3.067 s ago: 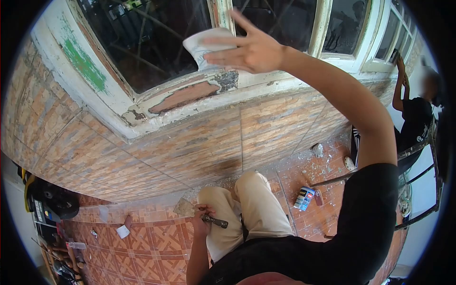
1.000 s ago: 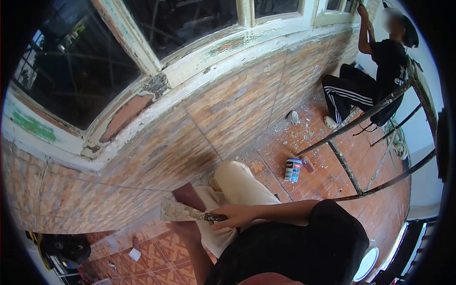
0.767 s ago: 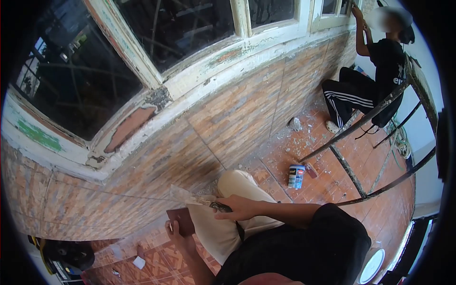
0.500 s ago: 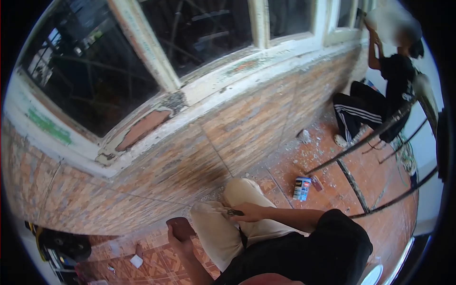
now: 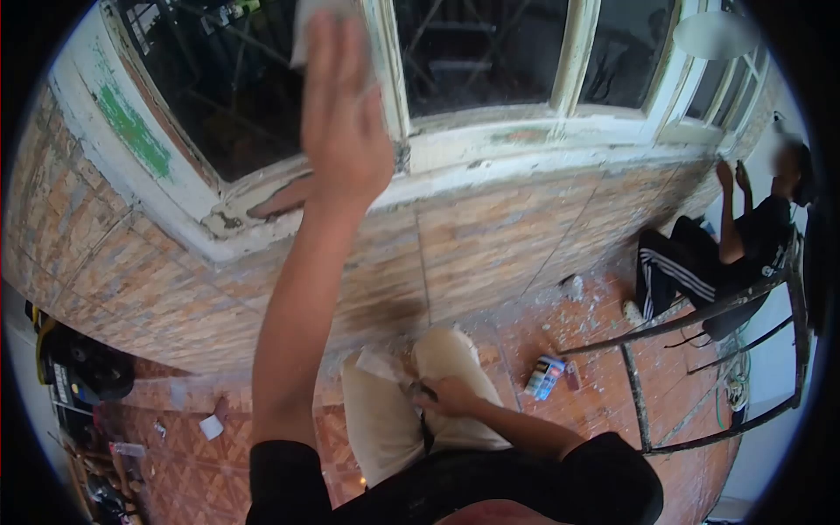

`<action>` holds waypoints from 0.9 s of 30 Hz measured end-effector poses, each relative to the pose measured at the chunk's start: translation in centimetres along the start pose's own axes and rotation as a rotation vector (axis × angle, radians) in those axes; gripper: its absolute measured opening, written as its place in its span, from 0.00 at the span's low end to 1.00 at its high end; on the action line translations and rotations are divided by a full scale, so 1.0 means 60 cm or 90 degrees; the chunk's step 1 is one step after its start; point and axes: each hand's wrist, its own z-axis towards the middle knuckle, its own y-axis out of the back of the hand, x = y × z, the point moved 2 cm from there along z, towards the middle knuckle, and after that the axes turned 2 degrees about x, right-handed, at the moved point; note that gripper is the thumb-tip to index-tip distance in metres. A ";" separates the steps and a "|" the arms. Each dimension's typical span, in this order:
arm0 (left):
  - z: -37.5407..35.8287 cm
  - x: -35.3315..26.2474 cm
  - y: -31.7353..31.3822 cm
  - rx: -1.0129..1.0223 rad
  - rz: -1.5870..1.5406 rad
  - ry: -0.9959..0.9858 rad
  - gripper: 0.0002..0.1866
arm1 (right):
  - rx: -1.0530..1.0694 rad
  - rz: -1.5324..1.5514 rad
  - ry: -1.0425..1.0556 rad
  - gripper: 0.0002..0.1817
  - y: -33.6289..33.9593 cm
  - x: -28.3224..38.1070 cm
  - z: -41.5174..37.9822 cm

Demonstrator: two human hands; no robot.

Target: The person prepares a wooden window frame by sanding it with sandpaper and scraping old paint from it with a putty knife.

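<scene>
Left hand (image 5: 343, 131) presses a white pad (image 5: 306, 26) flat against the window frame (image 5: 389, 96); right hand (image 5: 448, 395) grips a scraper (image 5: 394, 372) on the knee below. Even, firm strokes would suit the peeling paint.

I see the window sill (image 5: 490, 166) above the tiled wall (image 5: 490, 245); below it my knees (image 5: 420, 385), a can (image 5: 544, 376) to their right, another person (image 5: 735, 254) farther right.
</scene>
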 end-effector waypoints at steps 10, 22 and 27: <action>-0.070 0.046 -0.028 0.323 0.195 -0.056 0.31 | -0.015 0.036 0.023 0.24 0.006 -0.010 -0.006; -0.069 0.063 0.000 0.326 0.183 -0.098 0.30 | -0.009 -0.019 -0.016 0.26 0.010 0.006 0.001; -0.096 0.041 -0.005 0.408 0.197 -0.048 0.29 | 0.014 -0.027 -0.054 0.28 0.006 0.017 0.000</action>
